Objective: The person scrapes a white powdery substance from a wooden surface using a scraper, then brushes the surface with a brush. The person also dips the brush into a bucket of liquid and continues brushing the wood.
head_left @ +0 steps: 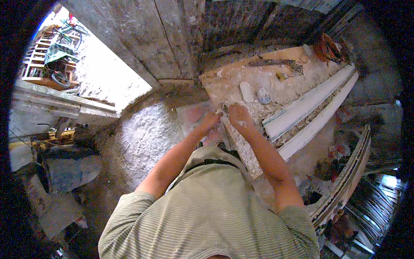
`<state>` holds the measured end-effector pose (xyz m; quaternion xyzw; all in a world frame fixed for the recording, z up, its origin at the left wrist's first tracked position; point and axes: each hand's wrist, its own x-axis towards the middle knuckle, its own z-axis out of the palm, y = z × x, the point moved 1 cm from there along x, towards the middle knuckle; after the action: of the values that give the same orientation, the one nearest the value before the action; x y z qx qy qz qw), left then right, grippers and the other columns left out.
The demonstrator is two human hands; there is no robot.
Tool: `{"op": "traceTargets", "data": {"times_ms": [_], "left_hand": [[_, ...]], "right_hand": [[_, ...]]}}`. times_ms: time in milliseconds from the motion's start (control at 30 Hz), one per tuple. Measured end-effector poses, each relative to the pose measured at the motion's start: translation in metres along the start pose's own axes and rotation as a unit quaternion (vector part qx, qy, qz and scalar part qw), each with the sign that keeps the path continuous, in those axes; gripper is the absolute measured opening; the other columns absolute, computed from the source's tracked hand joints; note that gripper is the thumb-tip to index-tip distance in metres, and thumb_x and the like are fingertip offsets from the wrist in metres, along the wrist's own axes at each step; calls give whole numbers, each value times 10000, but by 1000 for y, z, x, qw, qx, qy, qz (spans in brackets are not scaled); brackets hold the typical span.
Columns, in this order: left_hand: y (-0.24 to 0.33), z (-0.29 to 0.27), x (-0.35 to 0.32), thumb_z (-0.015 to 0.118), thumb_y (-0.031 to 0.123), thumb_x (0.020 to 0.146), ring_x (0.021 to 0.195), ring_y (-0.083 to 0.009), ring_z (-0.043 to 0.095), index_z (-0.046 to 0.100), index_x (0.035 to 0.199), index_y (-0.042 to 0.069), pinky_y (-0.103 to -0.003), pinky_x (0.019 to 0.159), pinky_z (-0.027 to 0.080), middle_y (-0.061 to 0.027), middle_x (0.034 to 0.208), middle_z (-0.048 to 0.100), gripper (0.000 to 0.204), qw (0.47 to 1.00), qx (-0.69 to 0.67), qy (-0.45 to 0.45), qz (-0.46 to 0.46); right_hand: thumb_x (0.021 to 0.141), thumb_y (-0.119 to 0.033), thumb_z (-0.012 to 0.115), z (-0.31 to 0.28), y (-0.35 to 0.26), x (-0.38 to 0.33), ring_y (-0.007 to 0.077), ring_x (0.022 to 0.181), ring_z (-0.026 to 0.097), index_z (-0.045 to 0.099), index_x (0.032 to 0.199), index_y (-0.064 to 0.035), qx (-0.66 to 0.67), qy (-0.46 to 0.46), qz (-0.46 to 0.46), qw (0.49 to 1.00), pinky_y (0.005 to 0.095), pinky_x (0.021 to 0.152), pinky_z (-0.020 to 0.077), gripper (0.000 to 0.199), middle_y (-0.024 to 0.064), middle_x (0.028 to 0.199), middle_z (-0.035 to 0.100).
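My left hand (211, 121) and my right hand (240, 117) are close together in front of me, at the left edge of a wooden work board (228, 77) strewn with pale crumbs. The left hand's fingers are drawn together around something small that I cannot make out. Curled over the board's edge, the right hand also has its fingers closed, and what they hold is hidden. Just beyond the right hand lie a pale oblong block (246, 92) and a rounded greyish lump (264, 96).
Two long white moulding-like lengths (308, 101) lie along the board's right side. A dark stick (271, 62) and a reddish-brown container (327, 48) are at its far end. White powder (151, 138) covers the floor at left, near a bright doorway (108, 69). A curved plank (345, 185) leans at right.
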<state>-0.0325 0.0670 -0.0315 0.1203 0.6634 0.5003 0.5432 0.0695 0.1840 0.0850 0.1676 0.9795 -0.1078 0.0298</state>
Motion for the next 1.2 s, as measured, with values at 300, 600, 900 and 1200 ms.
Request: {"op": "traceTargets", "data": {"times_ms": [300,600,900,1200], "left_hand": [[3,-1,-14,569,366,890,753,-255,596,672,946,-52,-427,684,472,-147,809,649,435,1000,21,8,-6],[1,-6,-16,533,368,960,668,-180,591,521,1211,115,-309,452,443,-61,868,602,356,999,43,24,-15],[34,-40,-24,562,405,948,550,-122,484,564,1147,115,-272,451,395,1,764,575,352,982,9,-189,6],[46,17,-37,506,494,940,817,-142,542,640,996,128,-314,671,453,-17,912,609,393,982,15,-181,60]], "right_hand": [[852,-154,510,21,14,-16,334,884,587,587,984,-29,-22,31,-91,995,448,749,469,198,176,927,601],[831,-138,525,50,18,0,351,830,623,590,923,-32,-23,57,-35,997,481,712,492,154,182,869,630],[847,-268,643,12,72,2,387,871,653,610,1009,17,258,39,189,947,433,719,529,329,202,944,668],[844,-463,691,22,45,-63,76,489,400,618,1001,-181,662,-4,445,603,243,404,286,330,-34,674,492]]}}
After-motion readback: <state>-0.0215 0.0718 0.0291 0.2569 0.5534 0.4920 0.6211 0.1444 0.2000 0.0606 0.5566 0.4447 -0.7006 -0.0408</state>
